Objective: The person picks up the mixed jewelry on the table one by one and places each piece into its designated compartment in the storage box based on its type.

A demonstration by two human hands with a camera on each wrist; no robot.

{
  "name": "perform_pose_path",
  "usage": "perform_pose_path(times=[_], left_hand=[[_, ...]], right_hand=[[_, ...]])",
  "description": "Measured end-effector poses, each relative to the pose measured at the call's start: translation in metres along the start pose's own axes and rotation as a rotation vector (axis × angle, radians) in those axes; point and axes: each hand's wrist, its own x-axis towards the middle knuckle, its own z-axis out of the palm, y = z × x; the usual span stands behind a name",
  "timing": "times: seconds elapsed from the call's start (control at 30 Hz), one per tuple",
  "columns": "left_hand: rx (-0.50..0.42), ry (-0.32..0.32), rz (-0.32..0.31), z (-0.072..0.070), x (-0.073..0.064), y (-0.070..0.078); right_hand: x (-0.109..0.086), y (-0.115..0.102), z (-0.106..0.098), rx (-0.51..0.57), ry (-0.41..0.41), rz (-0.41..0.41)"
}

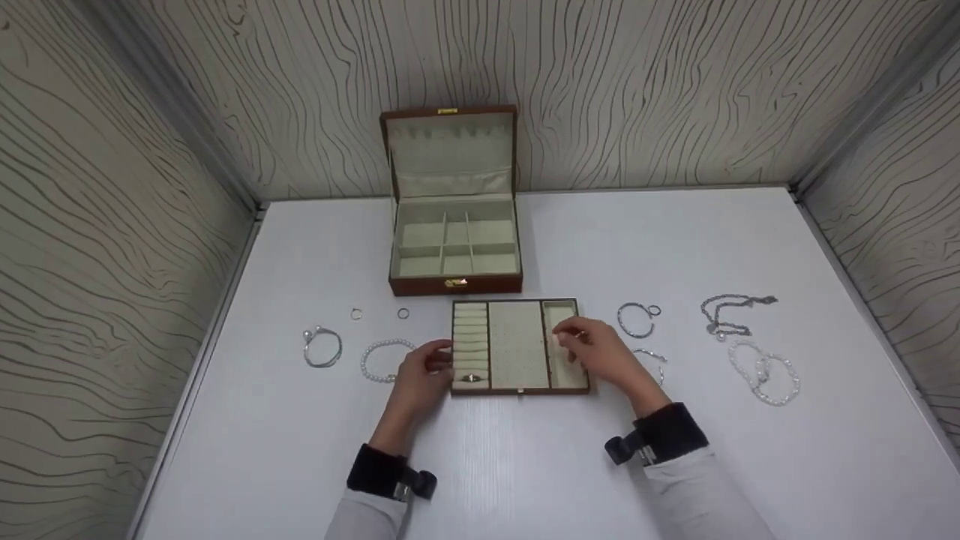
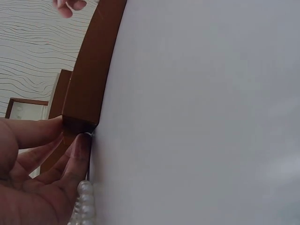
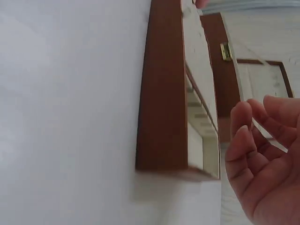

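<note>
A shallow brown jewelry tray [image 1: 517,349] lies flat on the table, with ring rolls on its left, a flat pale panel in the middle and a long compartment on the right. One ring [image 1: 471,378] sits in the front of the rolls. My left hand [image 1: 421,381] grips the tray's left front corner, thumb and fingers about the brown edge [image 2: 82,101] in the left wrist view. Over the long compartment hovers my right hand [image 1: 596,351]; its fingers [image 3: 241,140] are loosely curled with nothing visible between them. Beside the left hand lies a pearl bracelet [image 1: 379,349].
Behind the tray stands a brown jewelry box [image 1: 405,287], lid raised, with several compartments. Two small rings [image 1: 403,313] and a thin bracelet [image 1: 322,365] lie at the left. At the right are silver bangles [image 1: 634,334], a chain [image 1: 724,298] and a beaded strand [image 1: 787,397].
</note>
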Motion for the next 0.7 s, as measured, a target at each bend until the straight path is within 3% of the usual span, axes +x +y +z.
perform_pose_path(times=[0.13,0.27,0.43,0.57,0.7], left_hand=[[-0.002,0.006,-0.004,0.000,-0.001,0.000],[-0.015,0.005,0.001,0.000,-0.001,-0.001],[-0.013,0.001,-0.014,0.001,0.001,-0.004],[-0.014,-0.001,-0.018,0.001,0.001,-0.004],[0.000,0.000,-0.009,0.001,0.001,-0.004]], right_hand=[[-0.006,0.023,-0.031,-0.010,0.131,0.092],[-0.011,0.044,-0.062,0.029,0.250,0.238],[-0.011,0.068,-0.088,0.061,0.416,0.386],[-0.010,0.086,-0.098,0.003,0.466,0.425],[-0.009,0.098,-0.103,-0.098,0.438,0.388]])
